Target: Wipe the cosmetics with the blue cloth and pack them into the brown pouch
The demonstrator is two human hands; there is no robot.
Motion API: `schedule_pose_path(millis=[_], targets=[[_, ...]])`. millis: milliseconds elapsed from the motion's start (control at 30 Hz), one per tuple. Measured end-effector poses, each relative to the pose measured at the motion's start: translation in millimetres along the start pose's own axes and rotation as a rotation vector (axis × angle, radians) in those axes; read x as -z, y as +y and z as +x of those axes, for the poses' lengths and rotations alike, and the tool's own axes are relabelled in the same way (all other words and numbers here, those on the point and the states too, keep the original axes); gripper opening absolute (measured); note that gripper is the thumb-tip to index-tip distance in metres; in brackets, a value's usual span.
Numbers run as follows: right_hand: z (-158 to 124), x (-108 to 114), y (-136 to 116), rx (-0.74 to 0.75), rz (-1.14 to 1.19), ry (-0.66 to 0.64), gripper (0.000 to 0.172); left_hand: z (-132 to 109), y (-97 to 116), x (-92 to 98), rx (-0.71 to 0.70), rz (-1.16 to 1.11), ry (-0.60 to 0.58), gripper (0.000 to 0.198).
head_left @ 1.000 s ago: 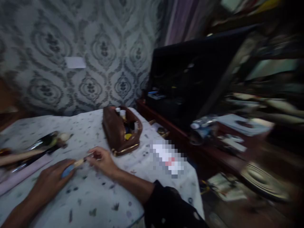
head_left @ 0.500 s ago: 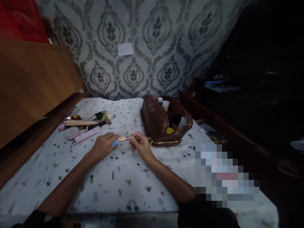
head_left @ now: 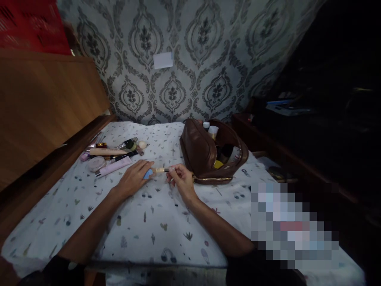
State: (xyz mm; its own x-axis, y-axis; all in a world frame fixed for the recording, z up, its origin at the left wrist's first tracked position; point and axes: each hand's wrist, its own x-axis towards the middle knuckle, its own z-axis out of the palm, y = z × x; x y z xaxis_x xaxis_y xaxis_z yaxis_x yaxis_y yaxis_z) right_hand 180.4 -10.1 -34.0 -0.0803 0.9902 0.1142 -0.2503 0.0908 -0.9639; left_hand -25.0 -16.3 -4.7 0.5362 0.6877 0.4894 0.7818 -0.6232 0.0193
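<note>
My left hand [head_left: 135,176] is closed round the left end of a small cream-coloured cosmetic tube [head_left: 160,170]. A light blue piece [head_left: 148,174] shows at its fingertips; I cannot make out what it is. The fingers of my right hand [head_left: 182,178] pinch the tube's other end, where a narrow dark section shows beside them. The tube lies level between both hands, low over the patterned white cloth [head_left: 163,210]. Just beyond my right hand stands a brown makeup bag [head_left: 198,147], unzipped, with bottles and other items inside.
Left of my hands lies a group of cosmetics: a pink tube [head_left: 114,167], a round compact [head_left: 97,163], a beige tube [head_left: 107,152] and several others. A wooden panel [head_left: 50,115] borders the left side. Patterned wallpaper [head_left: 172,93] is behind. At the right, a blurred-out patch [head_left: 293,226] hides something.
The view has shifted slightly, so the whole scene sits a little farther right. Both hands keep their grip on the tube, with only slight finger movement.
</note>
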Motion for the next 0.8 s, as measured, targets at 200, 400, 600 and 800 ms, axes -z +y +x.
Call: schedule_pose_path(millis=[200, 400, 600, 800], targets=[[-7, -2, -1, 0.07, -0.067, -0.098, 0.041, 10, 25, -7.9, -0.111, -0.004, 0.019, 0.042], [-8, 0, -2, 0.184, -0.138, -0.164, 0.034, 10, 26, -19.3, 0.008, -0.119, -0.107, 0.033], [-3, 5, -9, 0.203, -0.149, -0.081, 0.029, 12, 20, -5.6, 0.135, -0.234, -0.179, 0.026], [4, 8, -16, 0.093, 0.041, 0.074, 0.039, 11, 17, 3.7, 0.312, -0.37, -0.249, 0.023]])
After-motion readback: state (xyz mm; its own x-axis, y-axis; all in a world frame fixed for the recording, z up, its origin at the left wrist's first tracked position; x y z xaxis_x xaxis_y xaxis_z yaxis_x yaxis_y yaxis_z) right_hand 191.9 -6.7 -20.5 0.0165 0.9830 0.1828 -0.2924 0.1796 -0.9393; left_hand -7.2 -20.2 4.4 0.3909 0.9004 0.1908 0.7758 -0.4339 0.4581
